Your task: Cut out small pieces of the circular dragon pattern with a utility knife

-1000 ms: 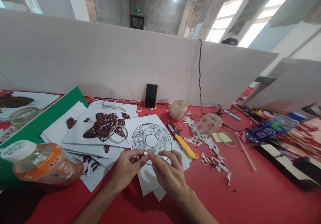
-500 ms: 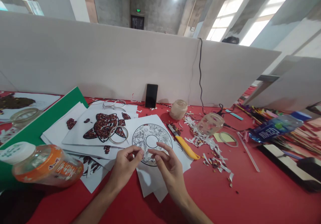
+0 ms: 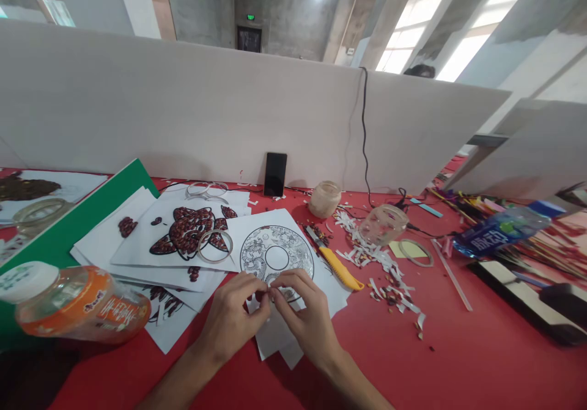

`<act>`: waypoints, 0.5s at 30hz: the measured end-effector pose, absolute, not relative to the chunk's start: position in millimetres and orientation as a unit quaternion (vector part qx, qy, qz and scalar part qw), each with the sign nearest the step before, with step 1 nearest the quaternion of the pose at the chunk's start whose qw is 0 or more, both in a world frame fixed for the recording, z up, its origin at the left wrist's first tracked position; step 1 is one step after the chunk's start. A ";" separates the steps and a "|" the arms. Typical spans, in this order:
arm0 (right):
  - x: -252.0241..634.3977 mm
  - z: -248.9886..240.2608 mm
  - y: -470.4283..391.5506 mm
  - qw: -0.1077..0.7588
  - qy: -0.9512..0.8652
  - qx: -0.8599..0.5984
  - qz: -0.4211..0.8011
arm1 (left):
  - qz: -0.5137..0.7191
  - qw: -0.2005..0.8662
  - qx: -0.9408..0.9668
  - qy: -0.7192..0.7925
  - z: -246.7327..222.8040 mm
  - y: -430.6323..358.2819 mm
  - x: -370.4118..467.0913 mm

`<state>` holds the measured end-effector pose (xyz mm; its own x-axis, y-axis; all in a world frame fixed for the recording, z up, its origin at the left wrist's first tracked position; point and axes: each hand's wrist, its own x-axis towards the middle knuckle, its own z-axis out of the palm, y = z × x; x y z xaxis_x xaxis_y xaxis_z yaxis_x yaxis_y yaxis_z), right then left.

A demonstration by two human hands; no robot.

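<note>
My left hand (image 3: 236, 318) and my right hand (image 3: 307, 318) meet fingertip to fingertip over the lower edge of a sheet with a round black line drawing (image 3: 257, 245). Both have thumb and forefinger pinched together; whatever is between them is too small to make out. To the left, a stack of paper (image 3: 132, 257) carries an animal shape filled with dark red beans (image 3: 188, 232), and a tape ring (image 3: 202, 252) lies on its right edge. Just right of the drawing rests a yellow utility knife (image 3: 339, 268).
An orange-labelled jar (image 3: 82, 306) lies tilted at the left by a green board (image 3: 131, 177). A phone (image 3: 275, 174) leans on the white partition (image 3: 206, 110). Glass jars (image 3: 325, 199), paper shreds (image 3: 394, 275), a blue-labelled bottle (image 3: 499, 229) and a black-edged tray (image 3: 518, 294) occupy the right.
My hands have come together; the gap between their fingertips has closed. My right hand's spread fingers have curled in. The view has shifted slightly.
</note>
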<state>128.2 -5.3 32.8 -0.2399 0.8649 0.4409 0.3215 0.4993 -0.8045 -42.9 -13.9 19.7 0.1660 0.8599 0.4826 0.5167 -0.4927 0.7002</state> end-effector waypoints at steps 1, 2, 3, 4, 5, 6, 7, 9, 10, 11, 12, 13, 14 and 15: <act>128.4 32.5 -4.7 0.456 -0.725 -0.413 0.310 | 0.442 0.194 0.742 0.466 20.0 -14.0 -43.2; 128.8 31.8 -4.0 0.449 -0.713 -0.423 0.332 | 0.436 0.197 0.744 0.467 20.7 -14.1 -43.4; 129.3 30.8 -3.1 0.446 -0.697 -0.433 0.359 | 0.431 0.200 0.745 0.468 21.6 -14.2 -43.6; 130.1 29.5 -2.0 0.448 -0.674 -0.442 0.386 | 0.427 0.204 0.745 0.469 22.6 -14.3 -43.8; 131.0 28.2 -0.8 0.457 -0.649 -0.448 0.412 | 0.424 0.208 0.746 0.470 23.6 -14.4 -44.0; 132.1 27.0 0.4 0.470 -0.624 -0.452 0.431 | 0.422 0.212 0.746 0.469 24.5 -14.5 -44.2; 133.3 26.2 1.4 0.483 -0.605 -0.454 0.441 | 0.422 0.216 0.745 0.469 25.0 -14.7 -44.4; 135.4 26.2 2.3 0.484 -0.609 -0.452 0.437 | 0.423 0.221 0.746 0.465 25.2 -14.7 -44.8; 136.2 27.0 2.0 0.469 -0.632 -0.447 0.425 | 0.424 0.219 0.748 0.462 24.8 -14.6 -44.9; 136.8 28.2 1.3 0.447 -0.660 -0.441 0.412 | 0.424 0.213 0.752 0.458 24.3 -14.4 -45.0; 137.2 29.7 0.4 0.424 -0.687 -0.433 0.400 | 0.423 0.205 0.757 0.453 23.6 -14.2 -44.9; 137.8 31.1 -0.5 0.405 -0.707 -0.428 0.391 | 0.422 0.196 0.763 0.449 23.0 -14.0 -45.0; 138.8 32.5 -1.0 0.393 -0.718 -0.426 0.386 | 0.419 0.191 0.767 0.447 22.6 -13.8 -45.4; 140.4 33.6 -0.8 0.389 -0.718 -0.430 0.384 | 0.414 0.192 0.769 0.448 22.3 -13.4 -46.1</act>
